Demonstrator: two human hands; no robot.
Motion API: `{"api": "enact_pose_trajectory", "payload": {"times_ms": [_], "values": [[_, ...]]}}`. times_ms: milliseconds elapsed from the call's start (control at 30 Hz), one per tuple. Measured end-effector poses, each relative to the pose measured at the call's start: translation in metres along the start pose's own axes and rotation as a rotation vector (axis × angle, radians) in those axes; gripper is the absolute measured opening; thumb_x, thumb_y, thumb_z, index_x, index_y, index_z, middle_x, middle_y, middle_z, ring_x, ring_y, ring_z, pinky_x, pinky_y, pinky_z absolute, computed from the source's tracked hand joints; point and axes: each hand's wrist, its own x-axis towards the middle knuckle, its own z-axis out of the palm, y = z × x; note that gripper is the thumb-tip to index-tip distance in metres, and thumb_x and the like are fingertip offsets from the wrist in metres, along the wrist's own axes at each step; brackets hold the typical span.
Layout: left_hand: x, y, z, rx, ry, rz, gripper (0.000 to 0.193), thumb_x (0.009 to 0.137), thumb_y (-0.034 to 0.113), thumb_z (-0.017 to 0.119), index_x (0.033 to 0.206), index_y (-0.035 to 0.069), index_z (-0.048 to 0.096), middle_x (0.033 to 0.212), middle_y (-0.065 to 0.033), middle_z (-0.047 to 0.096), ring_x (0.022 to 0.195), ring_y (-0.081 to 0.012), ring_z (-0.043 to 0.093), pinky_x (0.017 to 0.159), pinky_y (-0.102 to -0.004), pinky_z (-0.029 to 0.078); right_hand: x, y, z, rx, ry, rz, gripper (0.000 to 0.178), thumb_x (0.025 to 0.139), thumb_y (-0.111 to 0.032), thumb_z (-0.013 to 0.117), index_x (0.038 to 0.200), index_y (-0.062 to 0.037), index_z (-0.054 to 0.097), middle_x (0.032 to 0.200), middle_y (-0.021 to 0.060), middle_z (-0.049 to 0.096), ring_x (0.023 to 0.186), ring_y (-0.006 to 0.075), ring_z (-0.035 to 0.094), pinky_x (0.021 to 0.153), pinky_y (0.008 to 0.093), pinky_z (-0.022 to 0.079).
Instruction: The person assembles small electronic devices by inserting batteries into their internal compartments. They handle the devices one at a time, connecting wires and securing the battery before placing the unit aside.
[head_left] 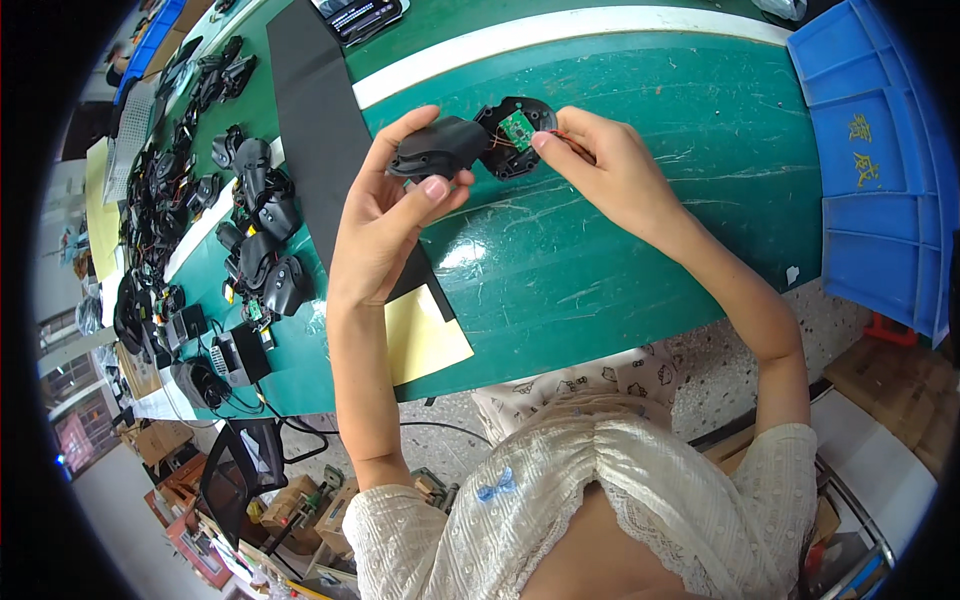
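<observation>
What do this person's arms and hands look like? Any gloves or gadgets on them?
Each grip is an ordinary human hand, left and right, ungloved. No ring, watch or cable shows on either. Both forearms are bare; the short sleeves are cream, textured with small dots, ending above the elbows.

The left forearm (362, 380) rises steeply left of centre, left hand (378, 228) gripping between thumb (425, 197) and fingers (398, 128); the right forearm (735, 275) slants up-left, right hand (615, 172) pinching at upper centre.

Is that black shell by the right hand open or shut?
Open: you can see the green circuit board inside the black shell.
</observation>
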Motion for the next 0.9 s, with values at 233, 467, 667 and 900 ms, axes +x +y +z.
{"api": "enact_pose_trajectory", "payload": {"times_ms": [233, 467, 667, 900], "values": [[0.0, -0.014, 0.006, 0.402, 0.198, 0.236, 0.041, 0.097, 0.035, 0.034, 0.1, -0.001, 0.05, 0.077, -0.0152, 0.062, 0.057, -0.0136, 0.058, 0.053, -0.0235, 0.049, -0.001, -0.008, -0.006, -0.039, -0.082, 0.036, 0.029, 0.092, -0.021, 0.053, 0.069, -0.0034, 0.047, 0.055, -0.0052, 0.033, 0.051, 0.0028, 0.028, 0.044, 0.0244, 0.023], [-0.005, -0.009, 0.004, 0.364, 0.342, 0.073, 0.038, 0.095, 0.035, 0.042, 0.086, 0.001, 0.057, 0.055, -0.0066, 0.057, 0.041, -0.0082, 0.051, 0.036, -0.0187, 0.037, -0.001, -0.012, -0.01, 0.363, -0.42, 0.208, 0.026, 0.091, -0.026, 0.053, 0.078, -0.0031, 0.054, 0.053, -0.0041, 0.041, 0.047, 0.0027, 0.036, 0.042, 0.0204, 0.026], [-0.002, -0.012, 0.007, 0.353, 0.277, 0.052, 0.053, 0.096, 0.044, 0.033, 0.081, -0.001, 0.057, 0.053, -0.0091, 0.056, 0.038, -0.0083, 0.045, 0.036, -0.0187, 0.032, 0.0, -0.01, -0.01, 0.479, -0.44, 0.212, 0.03, 0.09, -0.03, 0.054, 0.081, -0.0012, 0.056, 0.054, -0.002, 0.046, 0.047, 0.003, 0.037, 0.041, 0.0201, 0.026], [-0.001, -0.012, 0.001, 0.211, 0.252, 0.087, 0.044, 0.095, 0.04, 0.042, 0.084, 0.0, 0.056, 0.055, -0.0114, 0.059, 0.04, -0.0107, 0.051, 0.036, -0.0191, 0.037, 0.004, -0.011, -0.02, 0.419, -0.404, 0.231, 0.024, 0.093, -0.027, 0.05, 0.092, -0.0028, 0.055, 0.055, -0.0041, 0.045, 0.048, 0.0018, 0.039, 0.043, 0.0167, 0.029]]}}
